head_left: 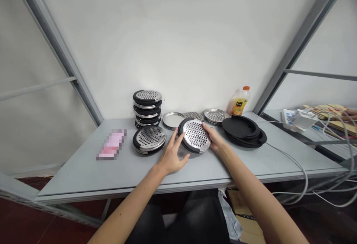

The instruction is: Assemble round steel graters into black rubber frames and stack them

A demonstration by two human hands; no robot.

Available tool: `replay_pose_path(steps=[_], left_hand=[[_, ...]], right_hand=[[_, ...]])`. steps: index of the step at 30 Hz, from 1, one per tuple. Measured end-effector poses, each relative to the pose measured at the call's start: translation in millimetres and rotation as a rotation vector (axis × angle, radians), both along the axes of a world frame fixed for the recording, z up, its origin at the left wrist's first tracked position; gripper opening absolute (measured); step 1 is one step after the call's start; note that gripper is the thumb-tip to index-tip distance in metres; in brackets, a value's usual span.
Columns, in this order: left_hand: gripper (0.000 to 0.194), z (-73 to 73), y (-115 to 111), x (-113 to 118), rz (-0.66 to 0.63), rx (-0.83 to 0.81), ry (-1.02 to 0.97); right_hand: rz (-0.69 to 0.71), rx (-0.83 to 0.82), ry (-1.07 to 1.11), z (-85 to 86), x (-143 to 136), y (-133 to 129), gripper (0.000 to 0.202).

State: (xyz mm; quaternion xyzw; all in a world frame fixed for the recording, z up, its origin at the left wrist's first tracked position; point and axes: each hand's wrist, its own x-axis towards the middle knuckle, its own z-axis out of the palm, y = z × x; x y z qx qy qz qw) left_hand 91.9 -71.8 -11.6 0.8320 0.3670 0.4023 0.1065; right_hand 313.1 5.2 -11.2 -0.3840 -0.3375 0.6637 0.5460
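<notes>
A round metal grater with a black rim (196, 135) is tilted up above the table in front of me. My right hand (214, 138) grips its right edge, the thumb over the rim. At its left side is my left hand (173, 155), fingers apart, fingertips at the black rim and thumb stretched out. Just left of that hand lies another round grater (150, 138). Behind it rises a stack of similar graters (147, 106) with wire clasps. Loose metal discs, a plain one (173, 119) and perforated ones (216, 115), lie beyond my hands.
Black round trays (242, 129) are piled on the right, with a juice bottle (240, 102) behind them. A pixelated pink item (112, 144) lies at left. White cables (290, 154) cross the right side. Another person's hand (350, 114) shows at the far right.
</notes>
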Motion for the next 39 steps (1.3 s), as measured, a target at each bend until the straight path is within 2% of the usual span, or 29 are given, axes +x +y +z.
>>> replay_pose_path(steps=[8, 14, 22, 28, 31, 34, 39], left_hand=[[0.060, -5.3, 6, -1, 0.117, 0.155, 0.090], [0.060, -6.1, 8, -3, 0.125, 0.213, 0.114], [0.077, -2.1, 6, -3, 0.057, 0.230, 0.268], [0.068, -2.8, 9, -5, 0.042, 0.228, 0.195], [0.062, -6.5, 12, -6, 0.071, 0.209, 0.130], [0.058, -11.1, 15, -6, 0.028, 0.176, 0.072], [0.064, -11.7, 13, -6, -0.009, 0.067, 0.019]], right_hand=[[0.030, 0.033, -0.088, -6.3, 4, 2, 0.022], [0.064, 0.049, -0.129, -7.8, 3, 2, 0.024], [0.096, 0.045, -0.167, -3.6, -4, -4, 0.027], [0.268, 0.058, -0.112, 1.5, -1, -4, 0.046], [0.220, 0.073, -0.107, 1.8, 2, -4, 0.039], [0.209, 0.068, -0.118, 1.8, 3, -4, 0.030], [0.232, 0.067, -0.139, 3.4, 2, -6, 0.031]])
